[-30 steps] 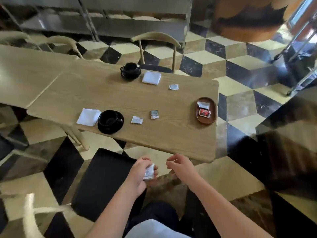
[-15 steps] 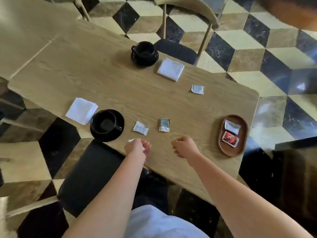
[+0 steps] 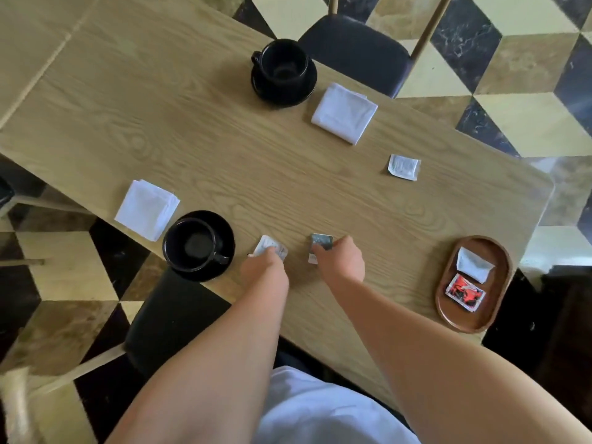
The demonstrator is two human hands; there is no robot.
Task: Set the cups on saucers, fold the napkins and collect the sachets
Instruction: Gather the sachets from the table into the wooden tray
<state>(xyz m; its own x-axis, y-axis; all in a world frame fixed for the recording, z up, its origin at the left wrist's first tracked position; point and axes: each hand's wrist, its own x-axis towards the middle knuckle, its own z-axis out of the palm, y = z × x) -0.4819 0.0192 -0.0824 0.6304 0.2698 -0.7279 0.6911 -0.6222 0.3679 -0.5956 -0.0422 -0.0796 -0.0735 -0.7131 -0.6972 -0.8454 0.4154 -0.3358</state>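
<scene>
The left hand fingers rest on the white sachet; the right hand pinches the dark sachet. The tray lies well right of both grips, nearer the right hand.

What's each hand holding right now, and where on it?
Left hand touches the white sachet's near edge; right hand the grey-green sachet's near end. Actual grip: cannot tell.

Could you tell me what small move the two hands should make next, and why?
Probably pinch and lift the two near sachets. The left hand rests on the white sachet and the right hand on the dark sachet, both flat on the table. The wooden tray already holds two.
</scene>
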